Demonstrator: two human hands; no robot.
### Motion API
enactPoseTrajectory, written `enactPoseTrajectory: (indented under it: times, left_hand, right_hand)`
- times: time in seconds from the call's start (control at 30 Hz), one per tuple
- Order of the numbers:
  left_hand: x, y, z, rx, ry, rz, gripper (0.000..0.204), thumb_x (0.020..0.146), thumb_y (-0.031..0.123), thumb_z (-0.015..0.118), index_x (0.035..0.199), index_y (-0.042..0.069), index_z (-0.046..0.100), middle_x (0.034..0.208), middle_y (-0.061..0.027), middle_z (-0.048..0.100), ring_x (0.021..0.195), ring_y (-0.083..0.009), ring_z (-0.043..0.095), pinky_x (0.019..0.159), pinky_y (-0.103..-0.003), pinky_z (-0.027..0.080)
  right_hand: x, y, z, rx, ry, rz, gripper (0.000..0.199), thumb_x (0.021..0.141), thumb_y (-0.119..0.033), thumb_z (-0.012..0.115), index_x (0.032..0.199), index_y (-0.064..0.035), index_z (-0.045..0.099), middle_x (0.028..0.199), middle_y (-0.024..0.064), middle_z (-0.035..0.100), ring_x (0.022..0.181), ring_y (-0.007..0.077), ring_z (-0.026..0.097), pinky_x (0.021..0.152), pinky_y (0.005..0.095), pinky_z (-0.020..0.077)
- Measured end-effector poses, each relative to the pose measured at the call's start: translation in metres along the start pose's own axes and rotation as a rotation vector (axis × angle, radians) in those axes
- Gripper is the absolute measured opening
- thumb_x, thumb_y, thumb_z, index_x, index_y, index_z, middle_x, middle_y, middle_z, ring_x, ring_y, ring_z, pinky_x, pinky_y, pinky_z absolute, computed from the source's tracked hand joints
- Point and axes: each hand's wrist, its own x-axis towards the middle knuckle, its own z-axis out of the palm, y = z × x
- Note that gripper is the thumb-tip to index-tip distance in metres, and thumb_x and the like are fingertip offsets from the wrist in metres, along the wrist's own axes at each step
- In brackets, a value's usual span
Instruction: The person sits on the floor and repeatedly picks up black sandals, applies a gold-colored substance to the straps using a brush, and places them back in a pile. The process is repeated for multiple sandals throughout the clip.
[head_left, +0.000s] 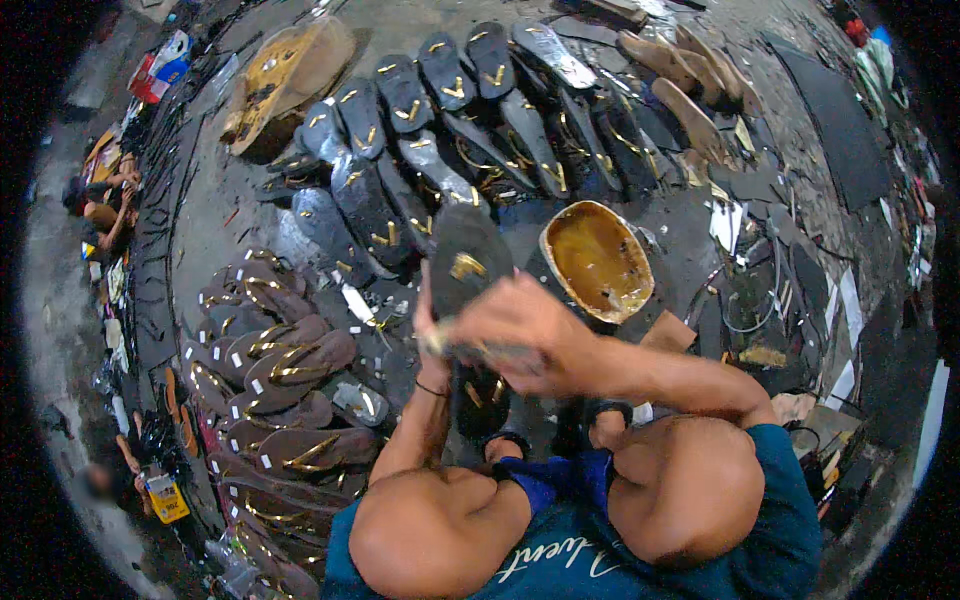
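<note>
My left hand point(428, 312) grips a dark sandal sole point(463, 238) along its left side, above the ground in front of my knees. Gold strap ends show on the sole's face. My right hand point(525, 330), smeared by motion, is closed with its fingers curled across the sole's lower part. A pale blurred tip point(436, 342) shows beside its fingers; what the hand holds cannot be made out. Under my hands, between my feet, lies another dark sandal piece point(480, 395) with gold on it. A cut-down tub point(647, 272) with amber, sticky-looking stuff inside stands just beyond my right hand.
Rows of dark soles point(447, 75) with gold straps lie ahead. Brown sandals point(300, 365) are piled at my left. Bare tan soles point(690, 115) sit at the far right, near a black sheet point(830, 120). A stained brown basin-like piece point(290, 80) lies far left. Scraps litter the right side.
</note>
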Motion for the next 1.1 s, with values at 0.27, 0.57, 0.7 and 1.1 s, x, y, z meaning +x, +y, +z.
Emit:
enactPoseTrajectory:
  times: [0.27, 0.57, 0.7, 1.1]
  left_hand:
    - [0.003, 0.024, 0.032, -0.626, -0.183, -0.187, 0.057, 0.101, 0.043, 0.033, 0.141, 0.003, 0.04, 0.135, -0.0183, 0.052, 0.118, -0.0324, 0.057, 0.1, -0.046, 0.047]
    - [0.025, 0.017, -0.039, -0.498, 0.036, 0.077, 0.047, 0.101, 0.036, 0.038, 0.13, 0.001, 0.052, 0.124, -0.0114, 0.06, 0.11, -0.024, 0.06, 0.099, -0.039, 0.046]
    - [0.016, -0.003, -0.062, -0.474, 0.253, -0.06, 0.048, 0.101, 0.036, 0.035, 0.125, -0.001, 0.055, 0.119, -0.0149, 0.062, 0.103, -0.0269, 0.064, 0.093, -0.043, 0.05]
    - [-0.081, -0.017, -0.071, -0.584, 0.226, -0.466, 0.049, 0.1, 0.036, 0.033, 0.122, -0.001, 0.056, 0.112, -0.016, 0.065, 0.095, -0.0271, 0.066, 0.085, -0.042, 0.054]
  right_hand:
    - [0.033, 0.042, -0.044, -0.027, 0.417, 0.206, 0.02, 0.087, -0.017, 0.068, 0.101, -0.0037, 0.067, 0.091, 0.0164, 0.069, 0.085, 0.031, 0.068, 0.077, 0.0371, 0.0521]
    - [-0.018, -0.003, 0.002, 0.23, 0.032, 0.162, 0.03, 0.074, 0.0, 0.072, 0.102, -0.0073, 0.068, 0.102, 0.0083, 0.068, 0.099, 0.0256, 0.063, 0.089, 0.0356, 0.0472]
    - [-0.062, 0.002, 0.003, 0.423, -0.059, 0.275, 0.023, 0.078, -0.007, 0.074, 0.101, -0.0076, 0.068, 0.103, 0.0101, 0.068, 0.093, 0.0228, 0.065, 0.081, 0.0362, 0.0509]
    - [-0.114, 0.035, -0.097, -0.704, -0.005, 0.772, 0.029, 0.083, -0.023, 0.068, 0.105, -0.0036, 0.066, 0.086, 0.0177, 0.067, 0.079, 0.0349, 0.065, 0.072, 0.0432, 0.0517]
